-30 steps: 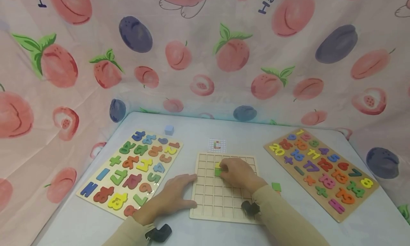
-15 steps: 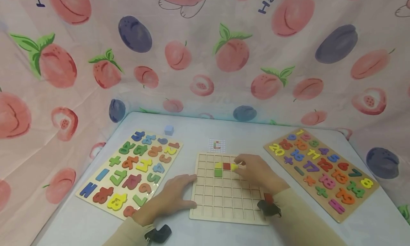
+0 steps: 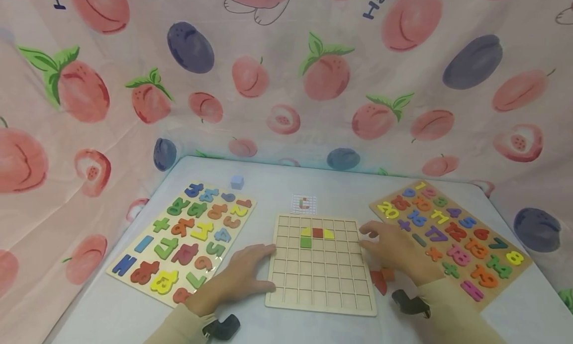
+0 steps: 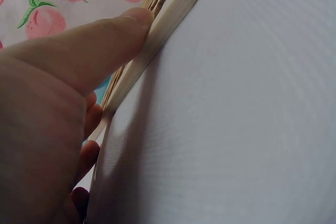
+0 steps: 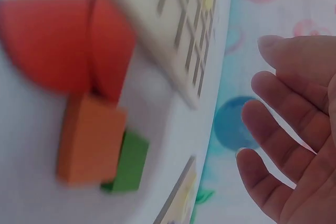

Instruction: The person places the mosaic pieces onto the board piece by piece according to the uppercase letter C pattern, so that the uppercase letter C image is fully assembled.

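Note:
On the wooden grid board (image 3: 320, 279) sit a yellow piece (image 3: 306, 231), a red square (image 3: 318, 233) and a second yellow piece (image 3: 329, 234) in one row. A green square (image 3: 306, 242) lies under the left yellow one. My left hand (image 3: 243, 274) touches the board's left edge with thumb and fingertips, fingers relaxed. Just off the right edge, my right hand (image 3: 394, 247) holds nothing, its fingers loosely bent. Below its palm lie a red round-edged piece (image 5: 52, 40), a second red piece (image 5: 111, 40), an orange block (image 5: 92, 140) and a green block (image 5: 131, 161).
Number puzzle boards stand on either side, a left puzzle board (image 3: 147, 252) and a right puzzle board (image 3: 501, 284). A small pattern card (image 3: 304, 204) lies behind the grid board. Farther back left is a pale blue cube (image 3: 237, 182). A fruit-printed cloth (image 3: 286, 50) hangs behind.
My right hand has let go of the right yellow piece and moved right, off the board. The red square and right yellow piece have come into view. The left hand stays put.

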The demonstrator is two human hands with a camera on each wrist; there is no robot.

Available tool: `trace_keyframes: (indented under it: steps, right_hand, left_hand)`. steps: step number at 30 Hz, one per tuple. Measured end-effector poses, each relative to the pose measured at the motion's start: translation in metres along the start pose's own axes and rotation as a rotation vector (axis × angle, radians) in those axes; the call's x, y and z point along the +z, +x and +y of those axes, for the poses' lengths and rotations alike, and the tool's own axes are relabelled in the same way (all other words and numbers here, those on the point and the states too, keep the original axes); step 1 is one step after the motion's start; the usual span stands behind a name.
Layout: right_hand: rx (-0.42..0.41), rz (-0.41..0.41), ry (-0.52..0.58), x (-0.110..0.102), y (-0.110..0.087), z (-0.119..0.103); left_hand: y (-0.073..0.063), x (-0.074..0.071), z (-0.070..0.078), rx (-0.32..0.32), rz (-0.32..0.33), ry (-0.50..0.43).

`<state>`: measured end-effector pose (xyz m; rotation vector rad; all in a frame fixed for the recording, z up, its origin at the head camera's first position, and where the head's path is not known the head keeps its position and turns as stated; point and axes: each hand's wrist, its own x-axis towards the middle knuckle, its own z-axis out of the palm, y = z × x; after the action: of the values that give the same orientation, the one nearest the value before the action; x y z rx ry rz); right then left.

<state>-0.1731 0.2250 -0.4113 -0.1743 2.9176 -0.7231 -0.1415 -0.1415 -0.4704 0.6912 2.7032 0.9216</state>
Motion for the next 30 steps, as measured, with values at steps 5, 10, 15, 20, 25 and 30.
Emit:
trace_keyframes:
  steps: [5, 10, 15, 20, 25, 30]
  right_hand:
    - [-0.005, 0.017, 0.024, -0.003, -0.007, 0.016]
    - [-0.014, 0.023, 0.008, -0.004, -0.014, 0.031]
    - [0.001, 0.025, 0.013, -0.005, -0.021, 0.043]
    - [0.014, 0.001, 0.009, -0.007, -0.025, 0.048]
    - [0.041, -0.024, -0.005, -0.006, -0.026, 0.053]
    - [0.03, -0.036, -0.018, -0.007, -0.029, 0.058]
  left_hand:
    - [0.0, 0.001, -0.001, -0.001, 0.004, 0.003]
    - [0.001, 0.002, -0.003, 0.005, 0.006, -0.001]
    - [0.001, 0.002, -0.003, 0.005, 0.002, -0.001]
    - [0.001, 0.001, -0.003, 0.005, 0.005, 0.006]
    - [0.0, 0.0, -0.001, 0.005, 0.003, 0.005]
    - [0.0, -0.001, -0.001, 0.005, -0.005, 0.004]
